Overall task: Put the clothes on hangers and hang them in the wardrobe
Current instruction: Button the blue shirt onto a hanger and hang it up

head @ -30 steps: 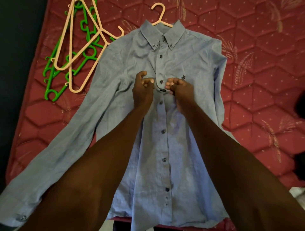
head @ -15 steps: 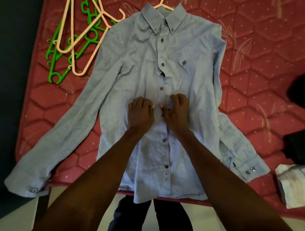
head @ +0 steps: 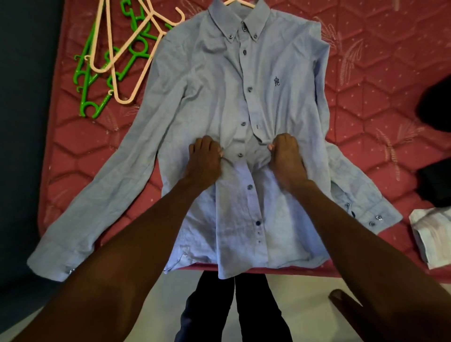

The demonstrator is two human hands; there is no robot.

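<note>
shirt (head: 214,102): light blue, long sleeves, flat face-up on the mattress (head: 380,102), sleeves spread to both sides, hem over the near edge
placket: top buttons done; open gap between the two hands, one button (head: 240,155) sits in that gap; lower buttons below the hands look done
left hand (head: 204,161): on the shirt's midsection, left of the gap; fingers (head: 220,151) curled, pinching the fabric edge
right hand (head: 286,158): on the shirt, right of the gap; fingers (head: 271,147) curled, gripping the bunched placket edge
hands: apart, level with each other, fabric puckered between them
hanger (head: 240,3): pale peach, inside the shirt, only a bit shows above the collar, well beyond the fingers
spare hangers (head: 114,53): loose pile of green and peach ones on the mattress, far left of the left fingers, one peach arm touching the shirt's shoulder
mattress: red, quilted hexagon pattern, carries everything
dark clothes (head: 434,102): right edge, well to the right of the right fingers
white cloth (head: 432,234): folded, near right corner, just beside the shirt's right cuff
legs (head: 234,310): dark trousers, below the hem, standing on a pale floor (head: 302,288)
wardrobe: out of view
</note>
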